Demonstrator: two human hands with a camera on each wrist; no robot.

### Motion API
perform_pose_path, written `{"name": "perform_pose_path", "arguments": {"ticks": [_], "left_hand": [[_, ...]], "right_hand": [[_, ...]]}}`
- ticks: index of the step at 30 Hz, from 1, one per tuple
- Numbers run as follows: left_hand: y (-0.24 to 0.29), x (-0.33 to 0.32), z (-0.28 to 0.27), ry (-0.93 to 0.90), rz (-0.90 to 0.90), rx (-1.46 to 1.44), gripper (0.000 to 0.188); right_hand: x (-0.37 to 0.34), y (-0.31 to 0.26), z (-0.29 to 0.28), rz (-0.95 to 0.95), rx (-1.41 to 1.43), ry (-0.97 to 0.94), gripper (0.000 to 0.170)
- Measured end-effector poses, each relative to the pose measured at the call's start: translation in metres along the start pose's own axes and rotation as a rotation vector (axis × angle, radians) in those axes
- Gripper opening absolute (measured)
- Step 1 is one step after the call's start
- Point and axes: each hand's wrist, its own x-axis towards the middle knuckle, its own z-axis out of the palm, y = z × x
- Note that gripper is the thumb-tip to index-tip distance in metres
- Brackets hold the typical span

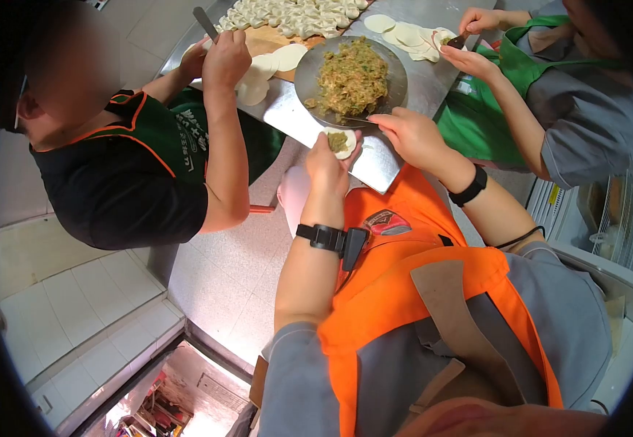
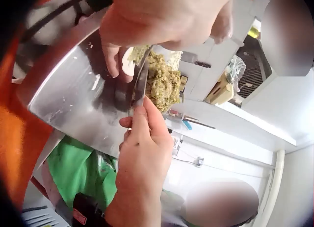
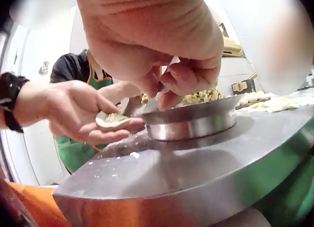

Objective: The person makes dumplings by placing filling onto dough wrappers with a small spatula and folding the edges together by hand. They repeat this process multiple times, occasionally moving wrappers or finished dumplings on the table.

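Note:
My left hand (image 1: pixel 323 166), palm up, holds a round dumpling wrapper (image 1: pixel 347 148) on its fingers. A dab of greenish filling (image 1: pixel 337 140) lies in the middle of the wrapper. My right hand (image 1: pixel 417 137) grips a flat metal spatula (image 2: pixel 141 82) at the near rim of a wide steel bowl (image 1: pixel 305 84). Chopped green-brown filling (image 1: pixel 353 76) is heaped in that bowl. In the right wrist view the spatula's blade is partly hidden by my fingers, and the wrapper (image 3: pixel 109 122) sits beside the bowl, just left of it.
The bowl stands near the corner of a steel table (image 1: pixel 283 102). Beyond it are rows of finished dumplings (image 1: pixel 294 16) on a wooden board (image 1: pixel 262 35). Loose wrappers (image 1: pixel 407 35) lie at both sides. A person in a dark green apron (image 1: pixel 192 131) and another in green (image 1: pixel 469 109) work alongside.

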Motion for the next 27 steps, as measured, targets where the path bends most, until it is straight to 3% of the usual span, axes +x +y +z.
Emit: {"name": "perform_pose_path", "arguments": {"ticks": [9,12,14,15,17,20,23,25,27], "left_hand": [[0.017,-0.010,0.022,0.063,0.021,0.206,0.037],[0.020,-0.025,0.013,-0.052,0.005,0.064,0.036],[0.021,-0.034,0.010,-0.035,0.122,-0.022,0.036],[0.022,-0.038,0.011,-0.032,0.181,-0.064,0.036],[0.023,-0.050,0.018,-0.092,0.109,-0.127,0.037],[0.018,-0.073,0.035,-0.185,0.043,-0.199,0.036],[0.006,-0.079,0.035,-0.187,0.112,-0.054,0.037],[0.003,-0.089,0.041,-0.170,0.233,0.133,0.039],[0.003,-0.098,0.040,-0.279,0.269,0.279,0.041]], "right_hand": [[-0.020,-0.023,0.008,-0.022,0.094,0.015,0.028],[-0.033,-0.039,-0.007,-0.054,-0.003,0.005,0.030],[-0.040,-0.040,-0.013,-0.088,-0.049,0.007,0.027],[-0.039,-0.040,-0.013,-0.066,0.058,0.046,0.025],[-0.037,-0.040,-0.014,-0.017,0.269,0.126,0.021],[-0.025,-0.059,-0.023,-0.176,0.183,0.194,0.016],[-0.022,-0.057,-0.038,-0.205,0.269,0.037,0.016],[-0.019,-0.059,-0.045,-0.162,0.383,0.080,0.014],[-0.018,-0.061,-0.048,-0.136,0.467,0.138,0.013]]}}
